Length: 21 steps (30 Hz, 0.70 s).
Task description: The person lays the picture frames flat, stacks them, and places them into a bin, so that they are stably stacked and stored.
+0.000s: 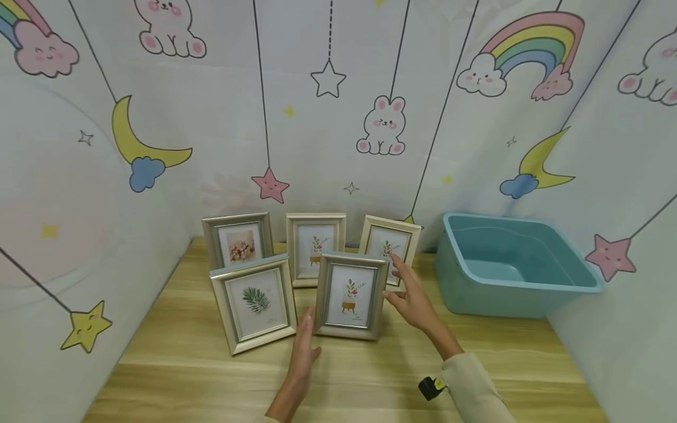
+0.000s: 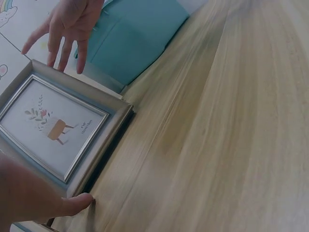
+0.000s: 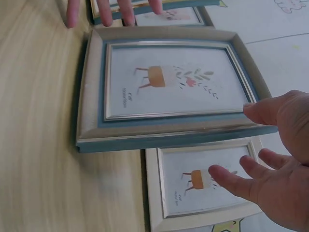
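Note:
A silver-grey picture frame [image 1: 351,296] with a potted-plant print stands upright at the front, between my two hands. My left hand [image 1: 302,355] is beside its lower left edge, fingers extended; whether it touches the frame I cannot tell. To the right, my right hand [image 1: 415,296] has its fingers spread, and its thumb [image 3: 263,112] lies close to the frame's upper side edge in the right wrist view. A cream picture frame [image 1: 256,305] with a green leaf print leans left of my left hand. Behind my right hand stands another cream frame [image 1: 372,226], partly covered.
At the back are a champagne frame [image 1: 315,218] with the same plant print and a grey-brown frame [image 1: 210,235] with a flower photo. A blue plastic tub [image 1: 492,294] stands at the right on the wood-grain table [image 1: 201,382]. Cartoon-printed cloth [image 1: 222,117] hangs around the table.

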Each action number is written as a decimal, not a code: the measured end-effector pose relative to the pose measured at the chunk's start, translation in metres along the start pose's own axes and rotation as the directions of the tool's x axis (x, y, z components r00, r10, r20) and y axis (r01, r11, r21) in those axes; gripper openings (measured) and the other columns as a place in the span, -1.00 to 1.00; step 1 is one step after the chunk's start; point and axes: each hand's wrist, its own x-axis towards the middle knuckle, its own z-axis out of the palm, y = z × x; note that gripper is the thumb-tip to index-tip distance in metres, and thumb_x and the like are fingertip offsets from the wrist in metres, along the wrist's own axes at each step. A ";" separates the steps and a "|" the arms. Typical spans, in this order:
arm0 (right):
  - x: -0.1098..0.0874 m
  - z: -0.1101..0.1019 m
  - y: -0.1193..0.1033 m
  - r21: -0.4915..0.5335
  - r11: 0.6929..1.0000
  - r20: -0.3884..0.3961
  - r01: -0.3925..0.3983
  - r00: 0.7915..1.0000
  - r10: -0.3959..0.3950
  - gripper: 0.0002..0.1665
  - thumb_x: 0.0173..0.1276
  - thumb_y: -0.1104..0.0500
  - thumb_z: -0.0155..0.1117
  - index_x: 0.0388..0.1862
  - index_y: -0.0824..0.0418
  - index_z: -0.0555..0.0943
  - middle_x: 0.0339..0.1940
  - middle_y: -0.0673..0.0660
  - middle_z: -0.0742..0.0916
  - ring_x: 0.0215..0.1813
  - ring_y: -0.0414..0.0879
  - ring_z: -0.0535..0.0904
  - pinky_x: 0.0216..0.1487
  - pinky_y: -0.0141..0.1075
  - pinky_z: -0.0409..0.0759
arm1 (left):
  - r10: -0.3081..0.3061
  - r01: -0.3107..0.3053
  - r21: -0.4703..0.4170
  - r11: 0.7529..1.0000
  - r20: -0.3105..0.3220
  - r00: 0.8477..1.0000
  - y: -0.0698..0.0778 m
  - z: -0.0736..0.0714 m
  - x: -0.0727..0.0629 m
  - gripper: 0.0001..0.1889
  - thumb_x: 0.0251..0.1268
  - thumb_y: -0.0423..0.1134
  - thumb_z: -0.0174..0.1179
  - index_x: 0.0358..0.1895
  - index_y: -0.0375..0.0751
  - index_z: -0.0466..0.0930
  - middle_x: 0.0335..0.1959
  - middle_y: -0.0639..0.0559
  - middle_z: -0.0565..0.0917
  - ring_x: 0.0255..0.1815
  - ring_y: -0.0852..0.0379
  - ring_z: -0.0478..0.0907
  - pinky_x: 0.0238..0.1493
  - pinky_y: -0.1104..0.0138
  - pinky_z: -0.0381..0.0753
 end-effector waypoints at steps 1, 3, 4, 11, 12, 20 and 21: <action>0.003 0.000 0.000 -0.008 1.000 0.013 0.006 1.000 -0.006 0.00 0.29 0.43 0.34 0.62 0.15 0.09 0.51 0.41 0.28 0.35 0.43 0.39 -0.02 0.11 0.71 | -0.002 0.002 -0.007 1.000 -0.007 1.000 -0.001 0.001 0.001 -0.24 0.59 0.25 -0.44 0.62 -0.18 -0.16 0.65 -0.28 -0.24 0.60 -0.46 -0.30 0.36 -0.47 0.05; 0.008 -0.001 0.000 -0.034 0.999 0.038 0.010 0.999 -0.008 -0.01 0.30 0.42 0.34 0.61 0.16 0.11 0.52 0.40 0.29 0.34 0.40 0.42 -0.05 0.01 0.74 | -0.005 0.005 -0.019 1.000 -0.018 1.000 -0.003 0.003 0.002 -0.24 0.59 0.25 -0.43 0.63 -0.16 -0.16 0.65 -0.26 -0.23 0.60 -0.46 -0.28 0.37 -0.46 0.06; 0.011 -0.001 0.000 -0.045 0.999 0.047 0.013 0.999 -0.011 -0.02 0.29 0.42 0.35 0.61 0.17 0.12 0.50 0.40 0.31 0.33 0.39 0.44 -0.06 -0.03 0.75 | -0.006 0.005 -0.024 1.000 -0.022 1.000 -0.004 0.004 0.003 -0.24 0.59 0.25 -0.42 0.63 -0.16 -0.16 0.65 -0.26 -0.22 0.60 -0.45 -0.27 0.37 -0.46 0.06; 0.020 -0.002 -0.005 -0.123 0.992 0.072 0.025 0.997 -0.016 -0.03 0.25 0.48 0.35 0.59 0.16 0.19 0.39 0.42 0.43 0.17 0.31 0.55 -0.13 -0.12 0.76 | -0.002 0.001 -0.045 0.999 -0.023 1.000 -0.007 0.007 0.007 -0.25 0.60 0.21 -0.40 0.62 -0.18 -0.17 0.65 -0.28 -0.21 0.60 -0.43 -0.24 0.38 -0.47 0.04; 0.021 -0.002 -0.005 -0.130 0.991 0.071 0.025 0.997 -0.015 -0.05 0.24 0.49 0.34 0.57 0.17 0.22 0.38 0.41 0.45 0.15 0.29 0.57 -0.14 -0.14 0.76 | 0.000 -0.001 -0.047 0.999 -0.022 1.000 -0.007 0.007 0.007 -0.26 0.60 0.21 -0.40 0.62 -0.19 -0.16 0.65 -0.28 -0.20 0.60 -0.43 -0.23 0.38 -0.47 0.03; 0.023 -0.001 -0.005 -0.182 0.982 0.050 0.059 0.997 -0.051 -0.24 0.26 0.50 0.29 0.46 0.22 0.40 0.25 0.37 0.59 0.02 0.20 0.65 -0.16 -0.09 0.70 | 0.022 -0.024 -0.043 0.999 -0.050 0.999 -0.013 0.009 0.007 -0.31 0.62 0.17 -0.39 0.61 -0.18 -0.04 0.64 -0.27 -0.10 0.60 -0.42 -0.17 0.39 -0.43 0.08; 0.023 -0.001 -0.005 -0.183 0.981 0.048 0.062 0.997 -0.054 -0.24 0.27 0.49 0.30 0.45 0.22 0.41 0.23 0.37 0.60 0.02 0.20 0.65 -0.15 -0.07 0.70 | 0.024 -0.026 -0.042 0.999 -0.053 0.998 -0.013 0.009 0.006 -0.31 0.62 0.16 -0.39 0.60 -0.18 -0.03 0.64 -0.27 -0.10 0.60 -0.42 -0.16 0.39 -0.43 0.09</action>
